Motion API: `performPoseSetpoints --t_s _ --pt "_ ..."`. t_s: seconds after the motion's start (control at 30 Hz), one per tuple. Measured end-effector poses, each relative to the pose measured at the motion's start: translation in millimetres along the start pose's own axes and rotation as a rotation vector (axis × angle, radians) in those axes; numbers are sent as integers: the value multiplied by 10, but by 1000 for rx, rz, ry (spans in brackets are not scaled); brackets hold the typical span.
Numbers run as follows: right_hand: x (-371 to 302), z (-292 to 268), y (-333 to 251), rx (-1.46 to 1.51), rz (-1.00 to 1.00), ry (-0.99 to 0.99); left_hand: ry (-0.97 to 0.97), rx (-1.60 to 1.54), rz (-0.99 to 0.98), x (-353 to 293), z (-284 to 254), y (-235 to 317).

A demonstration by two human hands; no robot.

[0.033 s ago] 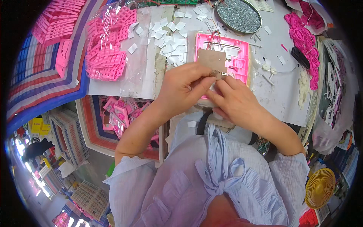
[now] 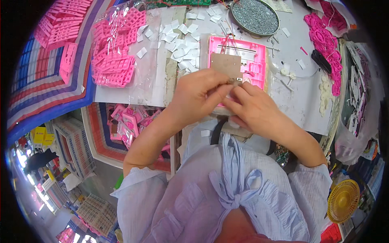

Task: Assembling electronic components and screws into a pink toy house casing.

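Observation:
A pink plastic casing [image 2: 261, 54] lies on the worktable in front of me, with a plain brown circuit board [image 2: 225, 65] on its left half and thin wires rising from the far side. My left hand [image 2: 199, 92] is closed in a pinch at the board's near edge, thumb against forefinger. Close beside it, my right hand [image 2: 253, 104] has its fingers bent together over the casing's near edge. The fingertips of both hands almost meet, and whatever they grip is hidden behind them.
White paper pieces [image 2: 185, 50] are scattered left of the casing, beside a clear bag of pink plastic parts [image 2: 113, 52]. A round tray of small screws [image 2: 254, 18] stands behind. Pink parts [image 2: 324, 44] and a black object [image 2: 321, 61] lie right. Below left, a bin holds pink assemblies [image 2: 129, 123].

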State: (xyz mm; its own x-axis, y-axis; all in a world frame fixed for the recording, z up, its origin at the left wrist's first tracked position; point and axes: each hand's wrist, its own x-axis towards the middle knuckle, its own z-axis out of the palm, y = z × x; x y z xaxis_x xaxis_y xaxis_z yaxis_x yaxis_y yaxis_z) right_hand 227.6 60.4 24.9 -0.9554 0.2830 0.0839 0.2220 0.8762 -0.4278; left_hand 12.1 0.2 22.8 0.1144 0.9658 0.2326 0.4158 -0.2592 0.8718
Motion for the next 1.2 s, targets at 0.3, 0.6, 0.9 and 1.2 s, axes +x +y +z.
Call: performPoseSetpoints --t_s 0.3,0.6,0.9,1.2 --pt "-234 -203 42 448 263 416 -121 145 198 109 242 63" --pt "-414 -144 -85 719 605 280 -179 475 224 -195 -125 -84" --pt "-494 34 87 238 371 296 -192 624 193 -287 84 4" --pt "-565 279 198 117 86 484 -182 597 203 -235 117 -8"
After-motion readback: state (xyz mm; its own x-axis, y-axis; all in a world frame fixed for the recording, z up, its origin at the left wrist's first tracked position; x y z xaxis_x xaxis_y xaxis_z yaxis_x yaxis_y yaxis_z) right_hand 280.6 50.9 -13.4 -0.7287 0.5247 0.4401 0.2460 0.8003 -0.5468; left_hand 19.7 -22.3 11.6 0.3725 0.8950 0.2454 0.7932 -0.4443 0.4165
